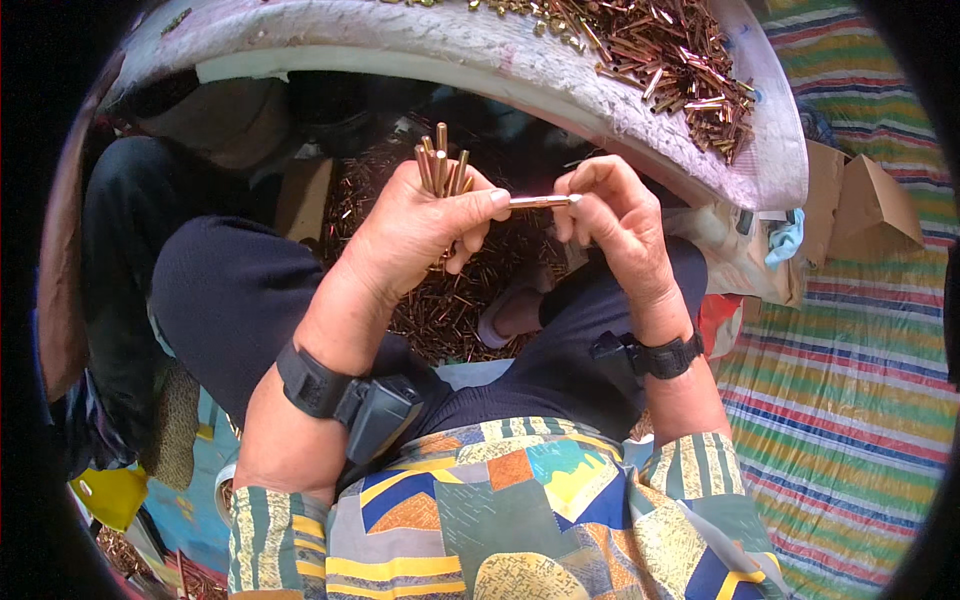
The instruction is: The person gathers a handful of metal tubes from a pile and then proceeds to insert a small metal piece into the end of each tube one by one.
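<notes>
My left hand point(410, 215) is closed around a bunch of slim copper-coloured tubes point(440, 172), whose ends stick up above the fist. Between its thumb and forefinger it also grips one end of a single shiny tube point(538, 201), held level. At the other end of that tube, the thumb and a finger of my right hand point(618, 215) pinch the pale tip, the other fingers curled loosely. What the tip is made of is too small to tell.
A pale padded table edge point(420, 45) curves ahead, bearing a heap of similar tubes point(690, 75). Many more lie in a pile point(440, 320) between my legs. An open cardboard box point(870, 210) and striped sheeting point(840, 400) are at right. Another person's dark-clothed leg point(120, 260) is at left.
</notes>
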`<action>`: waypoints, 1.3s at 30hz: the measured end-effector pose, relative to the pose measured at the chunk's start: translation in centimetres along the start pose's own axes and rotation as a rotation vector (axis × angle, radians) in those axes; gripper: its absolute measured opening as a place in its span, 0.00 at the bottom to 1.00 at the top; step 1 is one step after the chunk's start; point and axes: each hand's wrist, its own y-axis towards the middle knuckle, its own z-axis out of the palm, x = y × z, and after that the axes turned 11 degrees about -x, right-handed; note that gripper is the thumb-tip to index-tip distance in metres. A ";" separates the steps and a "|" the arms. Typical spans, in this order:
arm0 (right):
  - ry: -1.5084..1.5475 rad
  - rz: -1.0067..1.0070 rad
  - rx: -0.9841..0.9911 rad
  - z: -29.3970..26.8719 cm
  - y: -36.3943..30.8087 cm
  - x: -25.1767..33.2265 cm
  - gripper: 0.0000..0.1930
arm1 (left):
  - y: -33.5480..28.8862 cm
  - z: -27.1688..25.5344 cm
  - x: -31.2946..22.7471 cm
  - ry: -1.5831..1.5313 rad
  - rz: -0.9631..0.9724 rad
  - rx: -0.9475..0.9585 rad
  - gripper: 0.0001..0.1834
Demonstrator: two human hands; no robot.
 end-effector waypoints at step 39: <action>0.181 -0.120 -0.089 5.0 0.0 1.4 0.05 | 2.3 -0.2 1.1 -0.725 -0.162 -0.398 0.16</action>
